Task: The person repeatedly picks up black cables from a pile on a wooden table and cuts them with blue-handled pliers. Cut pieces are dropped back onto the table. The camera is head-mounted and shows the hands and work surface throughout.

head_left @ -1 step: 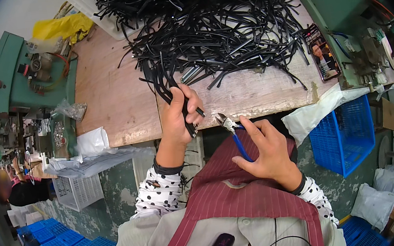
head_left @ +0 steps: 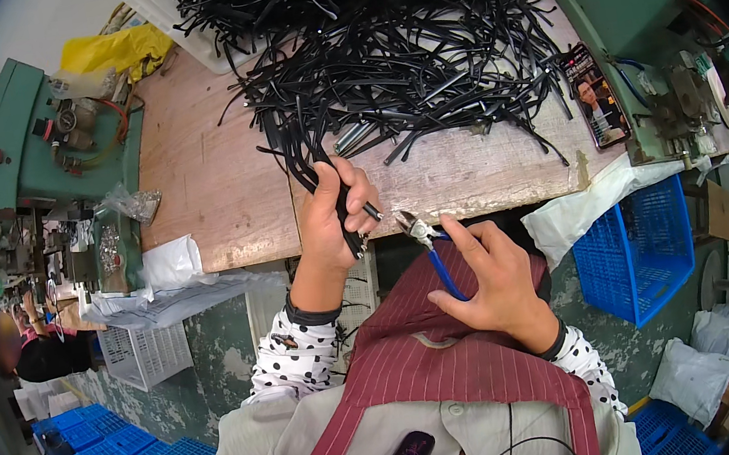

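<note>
Black strips (head_left: 312,165) clenched in left hand (head_left: 332,223) above worktop (head_left: 211,183) edge; blue-handled cutters (head_left: 430,251) grasped in right hand (head_left: 491,280), jaws just beside strip ends.

The lower ends of the black strips (head_left: 317,165) are covered by the left hand (head_left: 333,218). The blue handles of the cutters (head_left: 430,251) are largely hidden inside the right hand (head_left: 490,285). The heap of black strips (head_left: 394,30) is cut off by the upper edge. The figure at the left rim (head_left: 24,337) is blurred.
</note>
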Available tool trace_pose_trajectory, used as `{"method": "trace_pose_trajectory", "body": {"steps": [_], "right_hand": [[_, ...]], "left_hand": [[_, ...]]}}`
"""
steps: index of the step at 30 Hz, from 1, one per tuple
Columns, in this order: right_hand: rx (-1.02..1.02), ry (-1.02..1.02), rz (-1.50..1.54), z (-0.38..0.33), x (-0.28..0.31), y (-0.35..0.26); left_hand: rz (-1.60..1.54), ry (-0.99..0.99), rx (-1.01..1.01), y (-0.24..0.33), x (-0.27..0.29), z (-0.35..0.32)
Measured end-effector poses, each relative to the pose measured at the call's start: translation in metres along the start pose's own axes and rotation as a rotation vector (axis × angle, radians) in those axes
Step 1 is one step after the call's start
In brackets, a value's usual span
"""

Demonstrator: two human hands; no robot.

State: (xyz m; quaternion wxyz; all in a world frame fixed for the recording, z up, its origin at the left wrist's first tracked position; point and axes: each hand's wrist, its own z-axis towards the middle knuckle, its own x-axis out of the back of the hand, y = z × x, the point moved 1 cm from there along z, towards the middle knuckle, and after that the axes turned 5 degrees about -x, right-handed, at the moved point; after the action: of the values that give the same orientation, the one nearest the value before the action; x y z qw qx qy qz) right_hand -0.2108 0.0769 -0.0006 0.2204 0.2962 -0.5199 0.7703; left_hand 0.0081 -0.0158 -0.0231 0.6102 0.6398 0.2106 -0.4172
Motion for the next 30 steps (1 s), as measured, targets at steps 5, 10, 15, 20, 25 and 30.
{"method": "trace_pose_trajectory", "body": {"steps": [5, 10, 15, 20, 25, 30], "right_hand": [[0.002, -0.051, 0.019, 0.002, 0.001, -0.008], [-0.02, -0.087, 0.056, 0.0, -0.002, -0.006], [-0.044, -0.114, 0.115, -0.002, -0.007, -0.005], [-0.051, -0.118, 0.153, -0.007, -0.011, -0.002], [-0.097, -0.255, 0.289, -0.006, -0.001, 0.001], [0.026, -0.142, -0.025, 0.001, 0.011, -0.007]], "left_hand": [[-0.016, -0.008, -0.088, -0.004, -0.013, -0.006], [0.184, 0.021, -0.211, -0.007, -0.023, -0.008], [0.311, 0.104, -0.385, -0.015, -0.03, -0.013], [0.344, 0.195, -0.217, -0.01, -0.028, -0.013], [0.101, 0.043, -0.003, -0.001, -0.022, -0.005], [0.001, -0.062, 0.101, 0.0, -0.016, -0.005]]}}
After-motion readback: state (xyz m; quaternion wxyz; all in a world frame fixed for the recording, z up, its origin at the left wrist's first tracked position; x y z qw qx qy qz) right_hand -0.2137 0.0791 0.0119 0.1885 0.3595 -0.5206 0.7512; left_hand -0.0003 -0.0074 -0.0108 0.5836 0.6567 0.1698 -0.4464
